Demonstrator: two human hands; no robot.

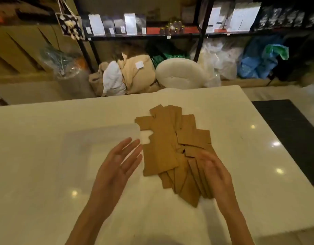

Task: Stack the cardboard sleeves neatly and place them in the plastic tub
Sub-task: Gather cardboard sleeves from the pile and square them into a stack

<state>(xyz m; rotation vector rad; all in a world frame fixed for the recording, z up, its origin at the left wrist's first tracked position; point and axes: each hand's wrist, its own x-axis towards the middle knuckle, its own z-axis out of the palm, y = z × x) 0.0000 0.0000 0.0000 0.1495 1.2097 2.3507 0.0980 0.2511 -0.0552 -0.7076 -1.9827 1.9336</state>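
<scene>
Several flat brown cardboard sleeves (163, 144) lie in a loose, fanned heap on the white table (37, 183). A clear plastic tub (85, 147) stands just left of the heap, and I see nothing inside it. My left hand (117, 161) hovers flat with fingers spread, between the tub's right edge and the heap. My right hand (214, 172) is blurred, fingers apart, over the lower right side of the heap. Neither hand holds a sleeve.
The table's far edge (117, 96) runs across the middle of the view. A dark mat (290, 135) lies past the table's right side. Behind stand black shelves (170, 32) with bags, and bundles and plastic sacks (135, 75) sit on the floor.
</scene>
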